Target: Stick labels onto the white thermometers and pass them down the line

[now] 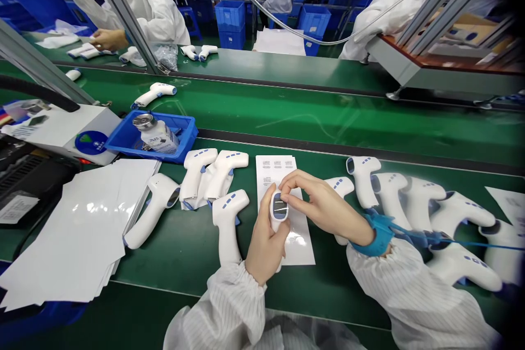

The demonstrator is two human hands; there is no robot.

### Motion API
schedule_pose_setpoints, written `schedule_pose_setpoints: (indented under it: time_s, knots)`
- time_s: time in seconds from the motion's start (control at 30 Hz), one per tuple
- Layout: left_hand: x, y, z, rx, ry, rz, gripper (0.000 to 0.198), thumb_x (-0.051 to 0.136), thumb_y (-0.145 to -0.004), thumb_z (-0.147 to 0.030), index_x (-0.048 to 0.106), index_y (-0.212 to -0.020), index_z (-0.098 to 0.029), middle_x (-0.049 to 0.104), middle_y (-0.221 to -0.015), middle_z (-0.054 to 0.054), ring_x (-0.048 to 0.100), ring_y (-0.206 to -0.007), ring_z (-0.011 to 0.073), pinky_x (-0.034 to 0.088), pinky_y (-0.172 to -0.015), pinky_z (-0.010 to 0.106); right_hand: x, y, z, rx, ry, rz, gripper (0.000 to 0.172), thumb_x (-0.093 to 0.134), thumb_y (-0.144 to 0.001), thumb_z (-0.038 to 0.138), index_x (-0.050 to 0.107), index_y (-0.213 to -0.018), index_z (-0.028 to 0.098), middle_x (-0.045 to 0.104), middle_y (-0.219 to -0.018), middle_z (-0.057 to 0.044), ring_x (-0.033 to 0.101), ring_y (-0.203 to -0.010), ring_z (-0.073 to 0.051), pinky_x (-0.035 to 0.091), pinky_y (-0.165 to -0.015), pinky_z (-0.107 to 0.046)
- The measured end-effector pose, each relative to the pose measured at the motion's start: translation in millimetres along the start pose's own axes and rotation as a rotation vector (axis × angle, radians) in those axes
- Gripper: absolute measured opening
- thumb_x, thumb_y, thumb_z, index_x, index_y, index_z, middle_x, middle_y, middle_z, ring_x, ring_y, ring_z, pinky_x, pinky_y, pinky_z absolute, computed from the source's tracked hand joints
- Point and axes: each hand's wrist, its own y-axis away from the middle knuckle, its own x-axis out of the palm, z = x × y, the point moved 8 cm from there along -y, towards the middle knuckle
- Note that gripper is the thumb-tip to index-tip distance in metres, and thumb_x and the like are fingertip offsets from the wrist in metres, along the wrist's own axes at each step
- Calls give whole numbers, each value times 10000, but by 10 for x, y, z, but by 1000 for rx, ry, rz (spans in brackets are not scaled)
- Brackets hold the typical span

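Left hand (266,243) is clenched around a white infrared thermometer (279,210), held upright over a printed sheet (297,246), while right hand (326,202) pinches its top with the fingertips (286,185); more thermometers (414,202) lie at 3 o'clock on the green surface (176,265)

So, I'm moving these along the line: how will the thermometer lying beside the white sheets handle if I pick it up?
The thermometer looks like moulded plastic, so it's probably stiff and fairly light for its size. Its glossy shell may feel a little slippery. Lying on its side on the green belt, its curved shape could let it rock or swivel if pushed.
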Motion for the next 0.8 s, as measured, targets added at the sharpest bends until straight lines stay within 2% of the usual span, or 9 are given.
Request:
schedule_pose_setpoints:
  time_s: [0.07, 0.13, 0.23, 0.33, 0.47, 0.57, 0.67, 0.8]
  knots:
    - [-6, 6, -6, 2, -9, -7, 623, 485, -916, -169, 268, -1477, -331, 249, -1586, -31, 192, -1464, 201, 209, -1194, 398, -1, -16, -6, -7, 11, 19, 68, 524, -926, 221, 583, -892, 220, 632, -995, -34, 605, -940, -182, 483, -836, -315]
    - [-16, 12, -15, 3, -19, -19, 628, 498, -905, -179, 284, -1476, -329, 299, -1565, -8, 272, -1436, 244, 297, -1157, 428, 2, -33, -5, -13, 30, 42, 63, 529, -926, 224, 583, -894, 221, 631, -998, -30, 604, -932, -180, 480, -822, -310]
    - [-24, 18, -15, -5, -21, -32, 638, 518, -890, -206, 295, -1476, -330, 344, -1539, 25, 443, -1328, 289, 493, -990, 416, 1, -56, 12, -14, 53, 52, 73, 528, -928, 222, 582, -878, 221, 631, -996, -24, 603, -929, -175, 477, -823, -307]
    - [-9, 16, 6, -22, -21, -13, 642, 505, -900, -238, 260, -1484, -341, 302, -1556, 36, 576, -1168, 271, 575, -801, 357, 8, -68, 41, -17, 61, 45, 84, 527, -926, 200, 579, -863, 219, 628, -989, -21, 601, -925, -172, 476, -827, -312]
    - [15, 13, 32, -45, -17, 30, 664, 497, -911, -275, 191, -1492, -370, 236, -1578, 50, 663, -826, 176, 561, -616, 307, 22, -58, 57, -14, 42, 27, 74, 534, -926, 198, 581, -872, 218, 628, -991, -23, 599, -921, -172, 479, -821, -321]
    - [27, 18, 14, -51, 50, 51, 642, 502, -914, -310, 204, -1478, -386, 237, -1574, 62, 554, -524, 68, 491, -467, 277, 28, -37, 54, -9, 21, 1, 69, 538, -925, 190, 578, -876, 218, 626, -992, -22, 597, -932, -171, 474, -830, -322]
    - [34, 31, 8, -83, 119, 57, 576, 460, -944, -390, 223, -1469, -379, 287, -1552, 77, 459, -424, 20, 444, -423, 260, 37, -20, 42, -5, 4, -24, 68, 542, -923, 181, 576, -876, 217, 621, -978, -21, 593, -934, -170, 468, -836, -320]
    - [39, 36, 44, -126, 132, 55, 541, 420, -958, -455, 225, -1462, -416, 318, -1539, 64, 453, -410, 5, 438, -405, 235, 43, -17, 20, -3, -9, -49, 74, 542, -921, 165, 574, -873, 211, 618, -964, -19, 587, -935, -166, 459, -840, -313]
